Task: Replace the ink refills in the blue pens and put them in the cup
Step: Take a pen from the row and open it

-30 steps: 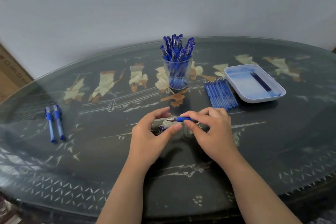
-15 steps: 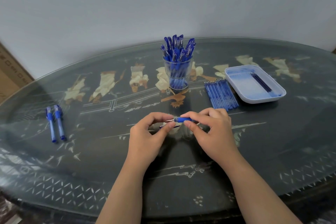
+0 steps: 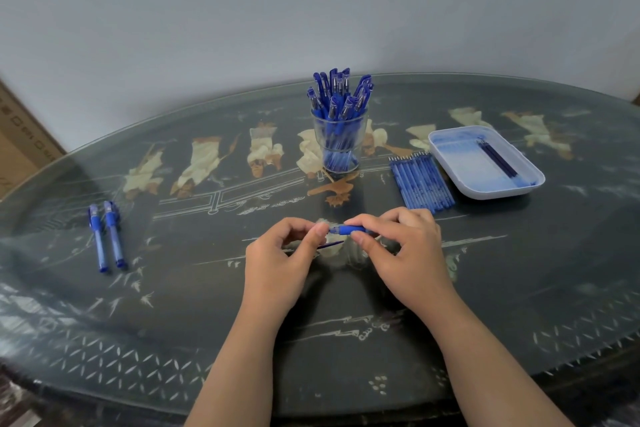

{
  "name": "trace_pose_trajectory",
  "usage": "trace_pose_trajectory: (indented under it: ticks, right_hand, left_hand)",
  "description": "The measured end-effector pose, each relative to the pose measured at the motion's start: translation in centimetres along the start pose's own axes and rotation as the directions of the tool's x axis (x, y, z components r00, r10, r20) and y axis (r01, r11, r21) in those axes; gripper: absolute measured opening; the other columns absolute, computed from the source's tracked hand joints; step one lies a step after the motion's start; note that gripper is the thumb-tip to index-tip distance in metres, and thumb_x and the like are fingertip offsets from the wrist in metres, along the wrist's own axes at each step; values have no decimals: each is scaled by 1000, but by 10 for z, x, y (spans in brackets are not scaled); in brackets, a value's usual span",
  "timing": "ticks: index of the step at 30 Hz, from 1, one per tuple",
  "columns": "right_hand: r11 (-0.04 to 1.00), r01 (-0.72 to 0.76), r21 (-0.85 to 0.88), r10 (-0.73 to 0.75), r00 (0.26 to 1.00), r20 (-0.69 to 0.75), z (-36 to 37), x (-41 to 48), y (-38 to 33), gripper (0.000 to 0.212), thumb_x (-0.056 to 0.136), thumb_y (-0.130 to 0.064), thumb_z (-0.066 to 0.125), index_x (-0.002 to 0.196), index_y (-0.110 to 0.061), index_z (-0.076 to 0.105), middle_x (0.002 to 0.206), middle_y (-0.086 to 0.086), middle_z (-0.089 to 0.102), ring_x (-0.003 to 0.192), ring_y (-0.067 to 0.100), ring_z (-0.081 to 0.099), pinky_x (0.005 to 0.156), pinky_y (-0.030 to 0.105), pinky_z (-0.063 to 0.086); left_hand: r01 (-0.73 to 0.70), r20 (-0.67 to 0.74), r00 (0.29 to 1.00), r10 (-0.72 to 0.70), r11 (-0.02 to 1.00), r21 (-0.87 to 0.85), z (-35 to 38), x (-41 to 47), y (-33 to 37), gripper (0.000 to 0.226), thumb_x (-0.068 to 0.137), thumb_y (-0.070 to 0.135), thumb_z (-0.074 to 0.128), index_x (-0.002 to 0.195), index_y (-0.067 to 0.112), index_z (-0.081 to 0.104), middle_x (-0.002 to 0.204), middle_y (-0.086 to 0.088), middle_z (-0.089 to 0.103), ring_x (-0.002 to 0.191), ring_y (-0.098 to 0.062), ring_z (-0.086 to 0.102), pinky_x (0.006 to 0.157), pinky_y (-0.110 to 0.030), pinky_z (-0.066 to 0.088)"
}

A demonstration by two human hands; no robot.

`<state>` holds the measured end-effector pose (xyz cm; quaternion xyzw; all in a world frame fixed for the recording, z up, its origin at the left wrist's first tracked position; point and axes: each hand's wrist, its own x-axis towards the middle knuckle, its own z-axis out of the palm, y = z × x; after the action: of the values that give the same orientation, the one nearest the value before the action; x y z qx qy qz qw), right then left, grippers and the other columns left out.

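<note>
Blue pen (image 3: 350,229) is lying level between both hands, low over the glass-topped table (image 3: 207,305). Right hand (image 3: 401,253) is pinching its grip section. Left hand (image 3: 280,260) is pinching the tip end, with a thin refill (image 3: 330,245) poking out beneath. Likely mid-swap at the tip; refill going in or out, cannot tell. Next move is calling for a steady barrel and straight refill travel. Glass cup (image 3: 341,142) is standing at 12 o'clock from the hands, fresh refills (image 3: 420,184) at 1, tray (image 3: 446,152) at 2, two waiting pens (image 3: 105,236) at 9.
</note>
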<state>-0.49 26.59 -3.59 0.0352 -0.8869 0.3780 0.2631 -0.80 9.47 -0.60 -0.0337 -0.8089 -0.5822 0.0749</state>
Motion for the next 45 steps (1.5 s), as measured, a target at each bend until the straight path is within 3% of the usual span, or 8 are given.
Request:
trace_pose_trajectory:
  ticks: [6, 13, 16, 20, 25, 29, 40, 45]
  right_hand:
    - [1000, -1, 11, 1, 1000, -8, -1, 0, 0, 21, 84, -44, 62, 102, -49, 71, 76, -15, 52, 88, 11, 41, 81, 33, 31]
    - [999, -12, 35, 13, 1000, -11, -1, 0, 1, 19, 85, -42, 65, 101, -49, 72, 75, -16, 51, 89, 11, 41, 82, 34, 32]
    - [999, -19, 35, 20, 1000, -8, -1, 0, 1, 18, 85, -41, 68, 100, -49, 72, 75, -16, 51, 89, 14, 42, 84, 36, 34]
    - [999, -17, 37, 17, 1000, -4, -1, 0, 1, 19, 85, -39, 70, 100, -51, 71, 75, -15, 53, 89, 14, 42, 84, 37, 35]
    - [999, -24, 30, 24, 1000, -9, -2, 0, -1, 19, 86, -37, 72, 100, -50, 72, 75, -15, 54, 88, 13, 43, 84, 39, 37]
    - [999, -42, 16, 42, 999, 2, -4, 0, -3, 23, 85, -34, 73, 99, -53, 70, 77, -16, 54, 90, 12, 43, 85, 36, 32]
    - [996, -74, -42, 71, 994, -88, -12, 0, -14, 26, 83, -57, 55, 101, -49, 71, 86, -20, 60, 94, 6, 52, 95, 49, 35]
    - [996, -84, 14, 86, 980, -177, -24, 6, -25, 21, 78, -36, 79, 98, -42, 74, 88, -16, 58, 92, 7, 48, 91, 43, 35]
  left_hand:
    - [27, -30, 999, -28, 999, -33, 0, -1, 2, 27, 79, 47, 66, 80, 21, 71, 76, 9, 72, 76, -4, 67, 72, -18, 51]
    - [20, -150, 988, -44, 987, -160, -7, 1, -2, 6, 87, 17, 71, 84, 22, 73, 82, 5, 72, 79, -8, 65, 79, -26, 49]
    - [-70, -149, 986, 75, 997, 41, -20, 5, -4, 15, 84, 11, 73, 83, 26, 74, 82, 10, 72, 82, -4, 64, 84, -21, 47]
    - [-204, -7, 974, 228, 884, 421, -34, 8, -14, 21, 77, 5, 75, 81, 26, 75, 84, 14, 67, 85, 3, 62, 79, -1, 38]
    - [-206, 21, 975, 221, 860, 467, -34, 9, -21, 27, 75, 8, 75, 90, 31, 72, 81, 18, 66, 85, -2, 62, 86, -34, 51]
    - [-167, -8, 982, 191, 876, 452, -30, 9, -22, 28, 77, 12, 76, 92, 35, 69, 80, 21, 65, 89, -4, 60, 90, -43, 47]
    - [-152, -17, 985, 169, 919, 363, -33, 10, -23, 22, 80, 25, 73, 95, 39, 67, 90, 22, 67, 96, 2, 59, 94, -42, 48]
    - [-264, -116, 942, 315, 907, 327, -31, 7, -16, 15, 82, 39, 63, 96, 37, 67, 101, 22, 66, 107, -3, 58, 99, -42, 44]
